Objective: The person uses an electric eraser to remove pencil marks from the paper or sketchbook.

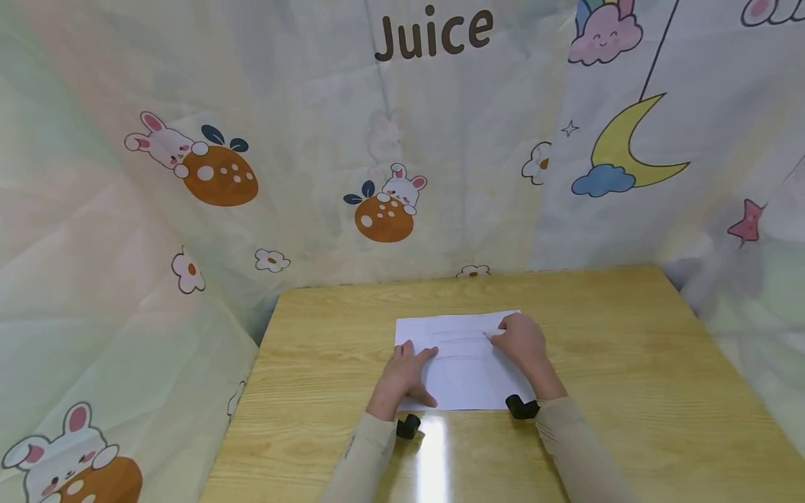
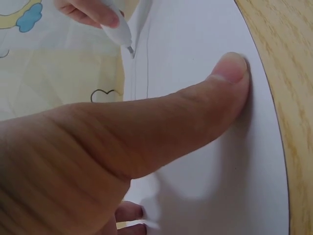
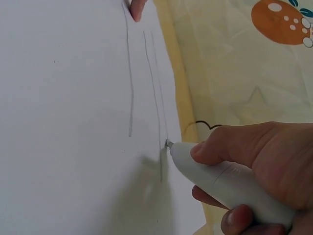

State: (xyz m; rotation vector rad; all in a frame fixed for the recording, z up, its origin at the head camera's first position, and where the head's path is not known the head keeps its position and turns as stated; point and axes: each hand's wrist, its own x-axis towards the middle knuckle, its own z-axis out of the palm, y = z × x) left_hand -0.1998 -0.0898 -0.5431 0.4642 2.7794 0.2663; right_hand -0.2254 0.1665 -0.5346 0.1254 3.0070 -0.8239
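A white sheet of paper (image 1: 472,388) lies on the wooden table, bearing three thin grey lines (image 3: 131,93). My left hand (image 1: 402,372) rests spread on the sheet's left part, thumb near its front edge. In my right hand (image 1: 523,342) is a thick white pen-shaped tool (image 3: 205,178), gripped between thumb and curled fingers. Its narrow grey tip (image 3: 169,143) is right at the end of the line nearest the sheet's far edge. From the left wrist view, the tool (image 2: 117,30) tilts down toward the paper past my left thumb (image 2: 195,105).
Bare wood of the table (image 1: 629,363) extends on both sides of the sheet. A printed cloth (image 1: 465,175) with cartoon rabbits hangs behind the table and at its sides. Black wrist mounts (image 1: 521,407) sit on both sleeves, low over the sheet's front edge.
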